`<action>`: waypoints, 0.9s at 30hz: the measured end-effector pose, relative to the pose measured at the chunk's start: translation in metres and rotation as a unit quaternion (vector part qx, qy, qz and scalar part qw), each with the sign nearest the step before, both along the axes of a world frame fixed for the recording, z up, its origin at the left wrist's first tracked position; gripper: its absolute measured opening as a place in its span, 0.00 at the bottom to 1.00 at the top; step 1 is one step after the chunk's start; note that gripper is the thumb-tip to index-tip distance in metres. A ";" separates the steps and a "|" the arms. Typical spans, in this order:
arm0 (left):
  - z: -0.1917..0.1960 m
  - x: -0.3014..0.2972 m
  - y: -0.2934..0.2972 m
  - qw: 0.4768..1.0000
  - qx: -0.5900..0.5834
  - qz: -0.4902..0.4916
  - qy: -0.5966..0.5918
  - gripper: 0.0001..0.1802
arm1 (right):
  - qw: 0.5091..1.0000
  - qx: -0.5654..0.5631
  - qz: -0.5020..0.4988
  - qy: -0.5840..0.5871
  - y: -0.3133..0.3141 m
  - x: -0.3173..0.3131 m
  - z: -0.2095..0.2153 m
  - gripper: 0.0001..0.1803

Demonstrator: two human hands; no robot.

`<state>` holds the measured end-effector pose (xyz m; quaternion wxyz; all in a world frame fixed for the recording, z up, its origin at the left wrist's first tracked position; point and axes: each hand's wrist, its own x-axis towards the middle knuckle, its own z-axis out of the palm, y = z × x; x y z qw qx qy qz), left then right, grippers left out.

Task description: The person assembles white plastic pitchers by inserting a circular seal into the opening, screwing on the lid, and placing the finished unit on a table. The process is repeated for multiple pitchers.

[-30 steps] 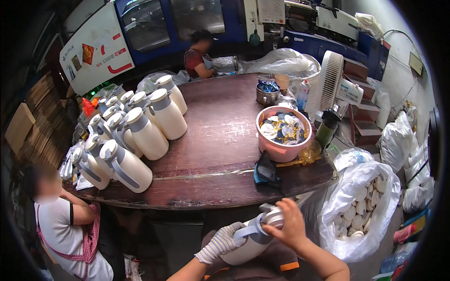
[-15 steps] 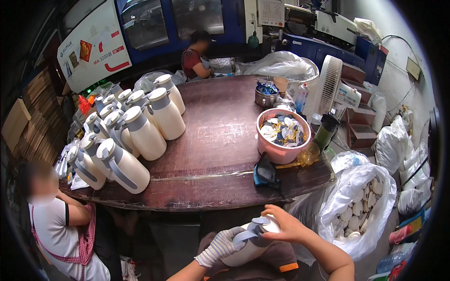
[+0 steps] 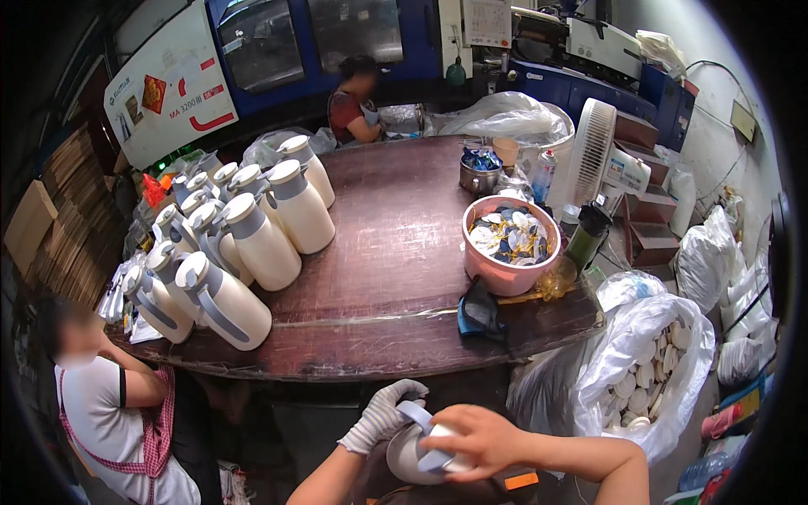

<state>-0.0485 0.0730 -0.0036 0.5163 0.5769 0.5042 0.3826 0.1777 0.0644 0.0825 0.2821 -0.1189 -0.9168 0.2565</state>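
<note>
A cream vacuum jug (image 3: 404,457) with a grey handle rests at my lap, below the table's front edge, its top tipped to the right. My left hand (image 3: 383,418), in a white striped knit glove, is curled against the jug beside the handle; its fingertips are partly hidden. My bare right hand (image 3: 478,439) lies over the jug's top, fingers bent round the white lid and grey collar. That hand covers most of the lid. On the table's left stand several similar cream jugs (image 3: 263,246) with grey handles and lids.
A pink bucket (image 3: 505,273) of white and dark discs stands on the dark table (image 3: 379,227). Near it are a black cloth (image 3: 480,310), a green bottle (image 3: 589,231) and a fan (image 3: 589,151). A plastic sack (image 3: 690,421) of white parts sits right. Two co-workers sit nearby.
The jug has turned and tilted, its handle moving up and left. My left hand has shifted up and left; my right hand has moved down and now reaches over the lid.
</note>
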 end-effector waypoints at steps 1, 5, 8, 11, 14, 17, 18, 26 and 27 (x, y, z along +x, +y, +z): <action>0.000 0.006 0.005 1.000 0.007 -0.005 -0.024 0.11 | 1.000 0.011 0.027 0.008 -0.003 -0.005 0.007 0.32; -0.030 0.015 0.010 0.985 -0.089 0.054 -0.136 0.11 | 0.999 0.009 -0.005 -0.035 0.001 -0.010 0.002 0.31; -0.022 0.011 0.000 0.996 -0.063 0.060 -0.017 0.12 | 0.968 -0.048 -0.232 -0.079 -0.007 -0.002 -0.017 0.33; 0.011 0.037 -0.045 0.998 -0.036 -0.053 0.001 0.21 | 0.906 -0.147 -0.392 -0.070 0.020 0.025 -0.066 0.35; -0.028 0.055 -0.072 0.997 -0.071 -0.011 -0.009 0.23 | 0.887 -0.252 -0.382 -0.059 0.026 0.031 -0.064 0.41; 0.019 0.030 -0.055 0.994 -0.078 -0.070 0.005 0.20 | 0.942 -0.081 -0.311 -0.091 0.023 0.038 -0.062 0.42; 0.017 0.015 -0.049 0.990 -0.103 -0.091 -0.042 0.18 | 0.963 0.005 -0.242 -0.119 0.022 0.038 -0.054 0.41; 0.028 -0.011 -0.044 0.982 -0.169 -0.032 -0.074 0.26 | 0.987 0.036 -0.152 -0.035 0.054 0.013 -0.048 0.33; 0.086 0.021 -0.059 0.939 -0.268 -0.035 -0.215 0.31 | 0.965 -0.009 -0.260 -0.034 0.056 0.011 -0.062 0.31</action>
